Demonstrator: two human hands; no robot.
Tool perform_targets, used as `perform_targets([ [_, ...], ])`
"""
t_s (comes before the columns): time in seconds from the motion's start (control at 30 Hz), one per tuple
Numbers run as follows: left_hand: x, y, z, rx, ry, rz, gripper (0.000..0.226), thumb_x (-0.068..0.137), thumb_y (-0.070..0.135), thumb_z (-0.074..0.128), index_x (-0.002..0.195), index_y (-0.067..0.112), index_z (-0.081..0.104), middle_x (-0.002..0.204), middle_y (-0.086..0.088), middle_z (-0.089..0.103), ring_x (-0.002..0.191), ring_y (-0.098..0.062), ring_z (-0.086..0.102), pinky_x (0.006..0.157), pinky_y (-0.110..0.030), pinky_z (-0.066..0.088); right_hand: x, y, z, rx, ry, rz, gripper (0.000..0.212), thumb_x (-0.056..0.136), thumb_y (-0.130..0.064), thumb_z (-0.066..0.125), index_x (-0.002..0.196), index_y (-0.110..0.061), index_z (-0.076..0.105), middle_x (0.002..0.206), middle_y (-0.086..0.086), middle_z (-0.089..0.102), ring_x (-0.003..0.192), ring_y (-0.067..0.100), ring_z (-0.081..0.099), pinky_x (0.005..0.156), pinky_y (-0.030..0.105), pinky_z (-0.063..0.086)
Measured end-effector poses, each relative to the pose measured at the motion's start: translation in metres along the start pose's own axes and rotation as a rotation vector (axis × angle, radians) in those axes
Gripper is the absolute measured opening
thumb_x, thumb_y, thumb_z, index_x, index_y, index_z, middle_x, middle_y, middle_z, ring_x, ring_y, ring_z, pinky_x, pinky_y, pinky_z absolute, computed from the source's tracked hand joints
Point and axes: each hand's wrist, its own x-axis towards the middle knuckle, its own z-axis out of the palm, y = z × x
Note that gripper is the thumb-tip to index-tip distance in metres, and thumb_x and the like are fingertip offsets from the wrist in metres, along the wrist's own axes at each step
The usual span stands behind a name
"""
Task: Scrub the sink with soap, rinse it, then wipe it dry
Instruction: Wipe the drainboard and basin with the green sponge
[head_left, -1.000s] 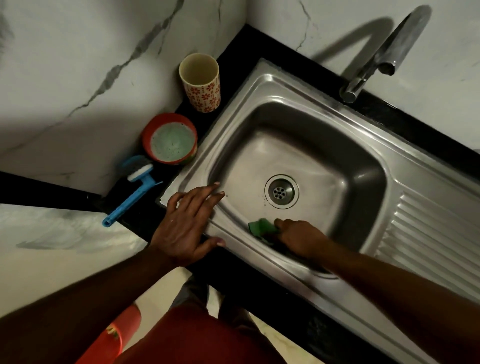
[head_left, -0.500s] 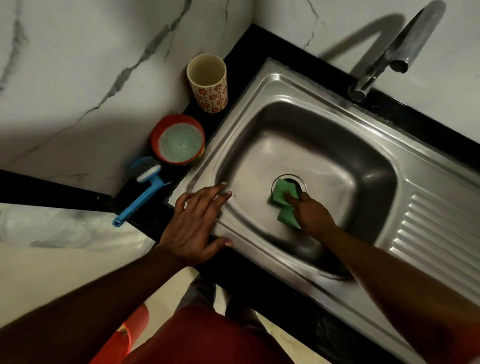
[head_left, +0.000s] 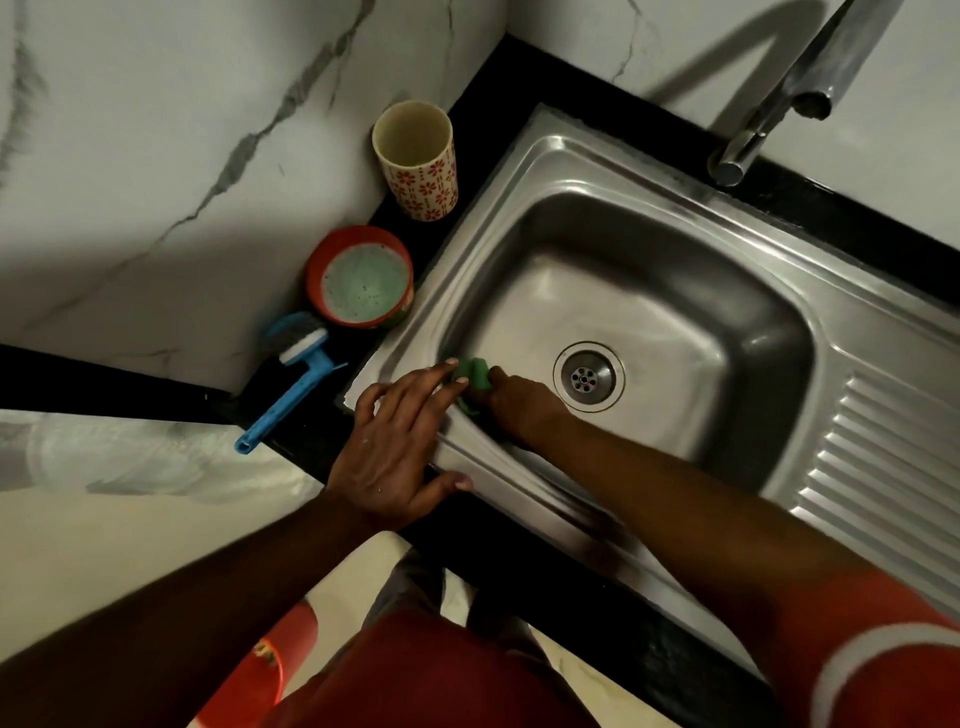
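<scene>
Where marble walls (head_left: 156, 156) meet, black counter (head_left: 857, 218) holds steel sink (head_left: 649, 171).

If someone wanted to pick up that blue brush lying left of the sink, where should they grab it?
Probably by the long straight handle of the blue brush, coming from above at its near end. It lies flat on the black counter with that end free, while the head sits tucked close to the wall beside the red tub.

green sponge (head_left: 474, 375) mostly buried under the right hand (head_left: 522, 408) and behind fingertips of the left hand (head_left: 395, 441), right hand kinda motion-smeared, tap (head_left: 802, 73) chopped off up top, drainboard (head_left: 883, 467) running off the right edge, red plastic thing (head_left: 260, 670) half behind the left arm
</scene>
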Motion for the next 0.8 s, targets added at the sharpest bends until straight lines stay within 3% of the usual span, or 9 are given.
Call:
perform_targets([
  [0.1,-0.001,-0.001,0.001,-0.003,-0.006,0.004,0.099,0.091,0.087,0.023,0.164,0.020,0.028,0.173,-0.001,0.018,0.153,-0.026,0.032,0.117,-0.050,0.020,-0.014,0.016,0.011,-0.117,-0.046,0.043,0.067,0.103,-0.044,0.043,0.158,-0.048,0.005,0.141,0.018,0.036,0.110,0.040,0.058,0.070,0.042,0.041],
  [0.2,-0.001,-0.001,0.001,-0.008,0.000,-0.001,0.099,0.091,0.087,0.023,0.164,0.020,0.026,0.173,0.001,0.017,0.154,-0.023,0.031,0.117,-0.045,0.018,-0.033,0.040,0.013,-0.116,-0.002,0.121,0.058,0.106,-0.041,0.035,0.160,-0.040,0.013,0.140,0.020,0.040,0.113,0.043,0.057,0.081,0.046,0.048],
  [0.3,-0.001,-0.002,0.002,-0.017,0.002,-0.004,0.099,0.091,0.087,0.024,0.165,0.021,0.025,0.173,0.001,0.017,0.154,-0.023,0.031,0.117,-0.047,0.020,-0.056,0.072,0.009,-0.033,0.006,0.241,0.056,0.106,-0.049,0.032,0.158,-0.031,0.025,0.150,0.021,0.038,0.124,0.043,0.052,0.096,0.046,0.045],
  [0.37,-0.001,-0.002,0.003,-0.015,-0.002,-0.001,0.098,0.091,0.087,0.024,0.164,0.021,0.025,0.173,0.001,0.017,0.154,-0.024,0.031,0.115,-0.049,0.022,-0.072,0.096,0.007,-0.078,-0.042,0.311,0.061,0.103,-0.052,0.039,0.159,-0.036,0.019,0.155,0.019,0.028,0.127,0.041,0.049,0.097,0.044,0.044],
  [0.43,-0.001,-0.002,0.003,-0.014,-0.004,-0.001,0.098,0.091,0.087,0.024,0.164,0.021,0.026,0.173,0.002,0.017,0.154,-0.024,0.032,0.115,-0.049,0.022,-0.086,0.114,0.001,-0.058,-0.030,0.410,0.061,0.103,-0.053,0.041,0.158,-0.034,0.023,0.148,0.016,0.035,0.121,0.037,0.052,0.090,0.042,0.045],
  [0.63,-0.002,-0.001,0.002,-0.017,-0.009,-0.003,0.099,0.090,0.087,0.024,0.163,0.020,0.029,0.173,0.002,0.017,0.154,-0.023,0.031,0.116,-0.050,0.022,-0.110,0.122,-0.013,-0.010,0.169,0.423,0.052,0.101,-0.035,0.047,0.152,-0.039,0.036,0.125,0.011,0.044,0.100,0.034,0.062,0.081,0.042,0.051],
  [0.8,-0.001,0.000,0.000,-0.027,0.001,0.006,0.097,0.090,0.085,0.027,0.163,0.022,0.029,0.173,0.003,0.017,0.153,-0.022,0.032,0.116,-0.044,0.018,-0.109,0.113,-0.018,0.301,0.402,0.383,0.042,0.098,-0.021,0.053,0.140,-0.021,0.056,0.120,0.015,0.054,0.099,0.037,0.061,0.079,0.039,0.048],
])
